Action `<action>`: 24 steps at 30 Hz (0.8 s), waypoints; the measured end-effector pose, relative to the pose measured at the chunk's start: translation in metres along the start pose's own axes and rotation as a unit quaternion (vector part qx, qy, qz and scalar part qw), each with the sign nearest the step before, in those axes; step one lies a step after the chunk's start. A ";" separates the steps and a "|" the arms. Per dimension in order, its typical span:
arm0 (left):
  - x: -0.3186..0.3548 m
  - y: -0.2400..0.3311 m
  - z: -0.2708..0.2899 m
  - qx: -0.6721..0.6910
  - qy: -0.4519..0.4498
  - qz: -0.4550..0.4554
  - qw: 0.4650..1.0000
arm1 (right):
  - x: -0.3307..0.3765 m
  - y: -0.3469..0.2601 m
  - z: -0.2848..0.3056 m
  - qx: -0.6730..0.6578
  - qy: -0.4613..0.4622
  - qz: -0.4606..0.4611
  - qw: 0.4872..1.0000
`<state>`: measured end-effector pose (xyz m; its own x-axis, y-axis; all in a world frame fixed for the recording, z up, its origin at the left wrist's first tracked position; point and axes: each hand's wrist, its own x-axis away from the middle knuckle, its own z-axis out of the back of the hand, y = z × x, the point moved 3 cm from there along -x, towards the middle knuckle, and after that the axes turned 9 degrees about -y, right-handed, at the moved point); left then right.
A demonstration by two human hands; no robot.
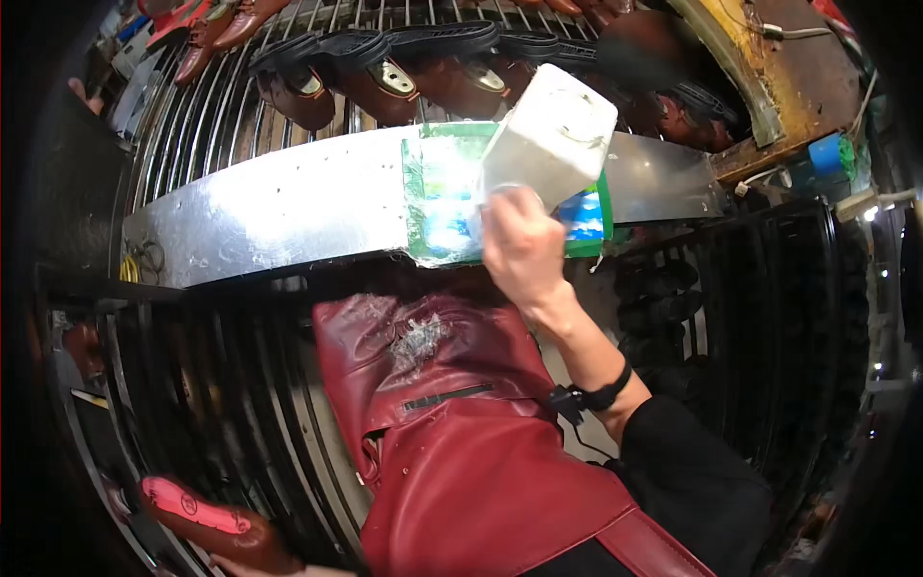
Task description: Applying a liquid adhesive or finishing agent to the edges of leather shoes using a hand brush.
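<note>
My right hand (524, 236) is closed around the narrow end of a white plastic container (548, 135). Tilted with its square base up and away from me, it is above the metal ledge. The fingers are slightly blurred, and what lies under the container is hidden. At the lower left, a brown shoe (255, 543) with a pink piece (197, 507) along it is held by my left hand (236, 567), mostly cut off by the lower edge. Beneath the right hand, a green-edged covering (415, 192) is fixed on the ledge.
The shiny metal ledge (288, 197) crosses in front of me. Beyond it, several brown shoes (375, 87) lie soles up on metal bars (207, 125). A wooden frame (798, 77) stands at the far right. Another person's hand (87, 94) shows at the far left.
</note>
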<state>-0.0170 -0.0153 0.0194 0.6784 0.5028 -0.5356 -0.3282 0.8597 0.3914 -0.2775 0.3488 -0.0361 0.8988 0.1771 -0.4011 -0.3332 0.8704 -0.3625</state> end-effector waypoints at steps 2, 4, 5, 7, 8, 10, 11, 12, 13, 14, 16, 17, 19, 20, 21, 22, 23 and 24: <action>0.012 -0.037 -0.015 0.004 0.035 0.040 0.999 | 0.015 0.005 0.001 -0.088 0.110 -0.019 0.990; 0.045 -0.069 -0.045 0.209 -0.085 -0.019 0.974 | 0.016 0.017 0.014 -0.116 0.025 -0.060 0.991; 0.037 -0.066 -0.068 0.303 -0.178 -0.125 0.928 | 0.015 0.020 0.003 -0.090 0.018 -0.035 0.995; 0.007 -0.071 -0.098 0.310 -0.180 -0.140 0.923 | 0.010 0.017 -0.012 -0.040 -0.007 -0.029 0.999; -0.003 -0.058 -0.115 0.314 -0.170 -0.148 0.922 | 0.009 0.015 -0.007 -0.077 0.015 -0.032 0.996; -0.027 -0.027 -0.158 0.341 -0.161 -0.177 0.909 | 0.019 0.016 0.013 -0.156 0.076 -0.068 0.982; -0.037 -0.017 -0.174 0.353 -0.150 -0.194 0.903 | 0.020 0.022 0.018 -0.210 0.113 -0.086 0.967; -0.038 0.004 -0.184 0.363 -0.140 -0.208 0.898 | 0.027 0.032 0.014 -0.252 0.110 -0.116 0.954; -0.040 0.022 -0.198 0.377 -0.133 -0.221 0.890 | 0.034 0.035 0.015 -0.244 0.114 -0.126 0.955; -0.034 0.043 -0.206 0.391 -0.126 -0.233 0.882 | 0.038 0.034 0.014 -0.202 0.086 -0.113 0.969; -0.028 0.074 -0.217 0.410 -0.110 -0.257 0.868 | 0.046 0.029 0.018 -0.174 0.071 -0.107 0.976; -0.004 0.060 -0.192 0.418 -0.101 -0.268 0.862 | 0.054 0.027 0.025 -0.182 0.070 -0.125 0.973; 0.037 0.061 -0.149 0.423 -0.082 -0.282 0.857 | 0.065 0.025 0.034 -0.185 0.059 -0.146 0.970; -0.039 0.069 -0.237 0.418 -0.065 -0.283 0.861 | 0.070 0.024 0.034 -0.202 0.035 -0.158 0.966; -0.038 0.070 -0.246 0.425 -0.059 -0.294 0.854 | 0.073 0.033 0.036 -0.223 0.055 -0.169 0.958; -0.030 0.068 -0.239 0.376 -0.070 -0.313 0.869 | 0.074 0.031 0.034 -0.327 0.063 -0.211 0.919; -0.015 0.012 -0.257 0.583 -0.243 0.078 0.771 | 0.071 0.027 0.033 -0.429 0.067 -0.251 0.865; -0.016 0.015 -0.251 0.431 -0.214 -0.139 0.866 | 0.066 0.024 0.027 -0.496 0.045 -0.248 0.831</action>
<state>-0.1976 0.0120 -0.1537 0.8948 0.0493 -0.4438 0.3731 0.4633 0.8038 -0.2180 0.3935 -0.0485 0.9857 -0.1632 -0.0408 -0.0394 0.0120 -0.9992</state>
